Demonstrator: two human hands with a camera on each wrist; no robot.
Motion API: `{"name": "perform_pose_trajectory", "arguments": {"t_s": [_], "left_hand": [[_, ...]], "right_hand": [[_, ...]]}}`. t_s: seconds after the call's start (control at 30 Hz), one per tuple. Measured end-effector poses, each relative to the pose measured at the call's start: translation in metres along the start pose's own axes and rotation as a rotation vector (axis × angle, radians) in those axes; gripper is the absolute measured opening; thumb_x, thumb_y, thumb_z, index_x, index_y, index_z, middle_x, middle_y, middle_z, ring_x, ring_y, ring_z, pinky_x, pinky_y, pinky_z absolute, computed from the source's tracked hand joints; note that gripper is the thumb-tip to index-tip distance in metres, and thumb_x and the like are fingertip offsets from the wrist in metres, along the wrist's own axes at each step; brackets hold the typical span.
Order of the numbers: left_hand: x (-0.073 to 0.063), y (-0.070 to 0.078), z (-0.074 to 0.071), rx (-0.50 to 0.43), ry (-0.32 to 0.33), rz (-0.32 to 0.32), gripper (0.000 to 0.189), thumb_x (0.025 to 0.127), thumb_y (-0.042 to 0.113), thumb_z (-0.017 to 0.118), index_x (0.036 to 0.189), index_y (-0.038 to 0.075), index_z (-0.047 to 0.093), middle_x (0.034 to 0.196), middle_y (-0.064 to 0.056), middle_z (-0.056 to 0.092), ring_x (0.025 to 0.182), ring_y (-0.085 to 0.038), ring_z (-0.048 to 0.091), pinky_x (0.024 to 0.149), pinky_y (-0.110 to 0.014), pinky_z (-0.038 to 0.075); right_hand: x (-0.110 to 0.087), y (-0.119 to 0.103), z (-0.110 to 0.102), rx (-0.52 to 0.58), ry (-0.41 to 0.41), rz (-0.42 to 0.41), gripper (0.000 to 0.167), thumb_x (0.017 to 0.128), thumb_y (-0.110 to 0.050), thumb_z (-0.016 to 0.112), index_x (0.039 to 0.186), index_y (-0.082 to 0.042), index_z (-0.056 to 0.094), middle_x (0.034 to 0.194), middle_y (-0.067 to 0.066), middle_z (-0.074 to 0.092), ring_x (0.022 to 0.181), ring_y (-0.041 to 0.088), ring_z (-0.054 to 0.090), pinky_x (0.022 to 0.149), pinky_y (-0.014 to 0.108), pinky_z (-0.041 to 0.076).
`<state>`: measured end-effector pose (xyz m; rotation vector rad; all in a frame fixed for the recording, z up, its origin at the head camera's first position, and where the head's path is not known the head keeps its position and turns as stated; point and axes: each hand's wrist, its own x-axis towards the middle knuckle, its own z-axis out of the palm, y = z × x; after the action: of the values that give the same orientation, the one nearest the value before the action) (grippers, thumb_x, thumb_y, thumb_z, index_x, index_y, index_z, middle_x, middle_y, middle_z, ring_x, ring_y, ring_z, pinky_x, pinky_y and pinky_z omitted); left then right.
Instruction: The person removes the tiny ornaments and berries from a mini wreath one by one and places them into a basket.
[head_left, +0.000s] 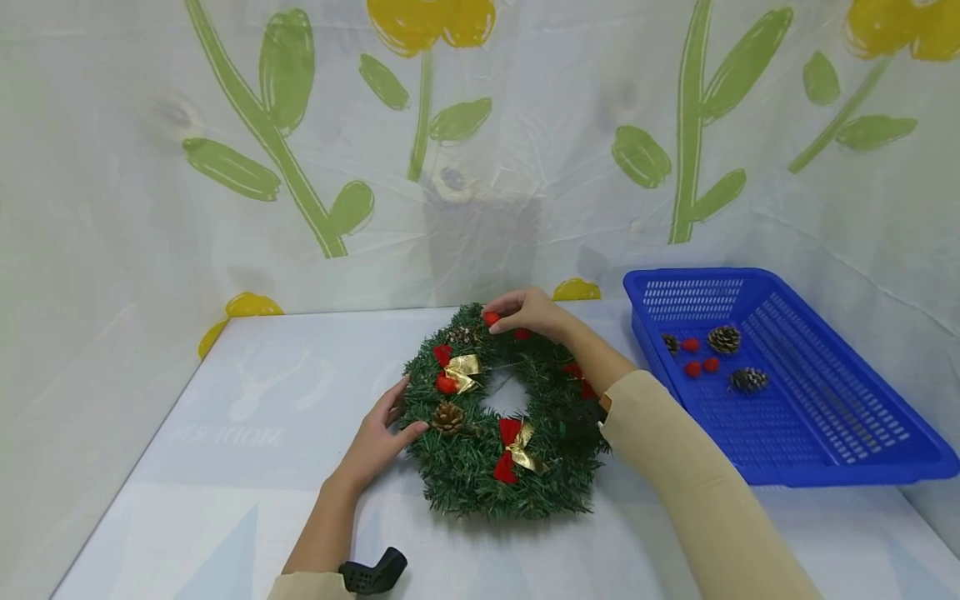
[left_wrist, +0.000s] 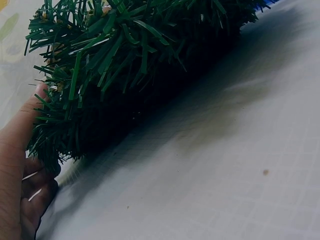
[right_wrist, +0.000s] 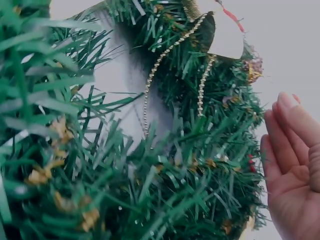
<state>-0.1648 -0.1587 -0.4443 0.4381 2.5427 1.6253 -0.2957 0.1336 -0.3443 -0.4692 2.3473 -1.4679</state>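
A green Christmas wreath (head_left: 465, 467) lies on the white table, dressed with red-and-gold bows (head_left: 513, 450), pine cones (head_left: 447, 417) and a red ball (head_left: 446, 383). At its left side my left hand (head_left: 378, 442) holds the edge, thumb on top and fingers round the outer side; the left wrist view shows the thumb (left_wrist: 22, 120) against the needles. My right hand (head_left: 536, 315) pinches another small red ball (head_left: 491, 318) between thumb and fingertips, over the wreath's far rim. In the right wrist view that hand (right_wrist: 295, 160) mostly hides the ball, and a gold bead string (right_wrist: 150, 85) shows.
A blue perforated basket (head_left: 810, 450) stands at the right, holding pine cones (head_left: 723, 339) and several red balls (head_left: 710, 364). A flower-printed curtain (head_left: 525, 125) hangs behind the table (head_left: 247, 467). Over the wreath's right part reaches my right sleeve (head_left: 675, 467).
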Motion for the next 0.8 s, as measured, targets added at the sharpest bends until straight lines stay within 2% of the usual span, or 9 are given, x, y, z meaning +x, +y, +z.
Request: {"name": "perform_pose_trajectory", "arguments": {"t_s": [0.13, 0.27, 0.37, 0.57, 0.7, 0.8], "left_hand": [[0.002, -0.001, -0.001, 0.006, -0.001, 0.011, 0.077, 0.09, 0.03, 0.065, 0.152, 0.023, 0.021, 0.154, -0.015, 0.024, 0.136, -0.041, 0.031, 0.11, -0.055, 0.031], [0.002, -0.001, -0.002, 0.013, -0.002, 0.009, 0.076, 0.09, 0.03, 0.065, 0.152, 0.023, 0.021, 0.154, -0.016, 0.025, 0.136, -0.041, 0.032, 0.109, -0.056, 0.031], [0.001, -0.001, -0.002, 0.016, -0.002, 0.002, 0.076, 0.09, 0.031, 0.065, 0.152, 0.024, 0.021, 0.153, -0.016, 0.025, 0.136, -0.041, 0.032, 0.109, -0.056, 0.032], [0.002, 0.0, 0.0, 0.003, -0.005, -0.005, 0.075, 0.09, 0.03, 0.065, 0.152, 0.024, 0.022, 0.153, -0.016, 0.025, 0.136, -0.041, 0.032, 0.11, -0.056, 0.031], [0.001, 0.0, 0.0, -0.01, -0.006, -0.013, 0.075, 0.09, 0.028, 0.065, 0.152, 0.023, 0.022, 0.154, -0.016, 0.024, 0.136, -0.041, 0.031, 0.11, -0.056, 0.031], [0.001, 0.001, 0.001, -0.02, -0.007, -0.02, 0.076, 0.09, 0.026, 0.066, 0.152, 0.023, 0.022, 0.154, -0.015, 0.024, 0.137, -0.041, 0.03, 0.11, -0.056, 0.03]], "right_hand": [[-0.004, -0.002, -0.005, 0.041, -0.008, -0.01, 0.041, 0.081, -0.005, 0.073, 0.121, 0.001, 0.063, 0.114, 0.012, 0.067, 0.097, 0.016, 0.064, 0.082, 0.036, 0.055], [-0.007, -0.004, -0.008, 0.066, -0.052, -0.002, 0.042, 0.08, 0.0, 0.073, 0.12, 0.005, 0.062, 0.109, 0.01, 0.069, 0.091, 0.014, 0.066, 0.08, 0.036, 0.056], [-0.01, -0.006, -0.011, 0.065, -0.088, 0.004, 0.041, 0.079, 0.001, 0.073, 0.118, 0.005, 0.063, 0.104, 0.006, 0.07, 0.091, 0.014, 0.066, 0.08, 0.036, 0.056], [-0.016, -0.013, -0.018, 0.097, -0.145, 0.009, 0.04, 0.079, 0.002, 0.072, 0.118, 0.005, 0.062, 0.099, 0.001, 0.068, 0.093, 0.017, 0.063, 0.085, 0.045, 0.053], [-0.023, -0.018, -0.023, 0.095, -0.206, -0.014, 0.039, 0.08, 0.003, 0.07, 0.118, 0.006, 0.061, 0.103, 0.001, 0.066, 0.095, 0.017, 0.062, 0.084, 0.041, 0.053], [-0.028, -0.022, -0.027, 0.084, -0.213, -0.006, 0.038, 0.08, 0.004, 0.07, 0.117, 0.006, 0.061, 0.104, 0.001, 0.066, 0.093, 0.016, 0.063, 0.084, 0.041, 0.053]]}}
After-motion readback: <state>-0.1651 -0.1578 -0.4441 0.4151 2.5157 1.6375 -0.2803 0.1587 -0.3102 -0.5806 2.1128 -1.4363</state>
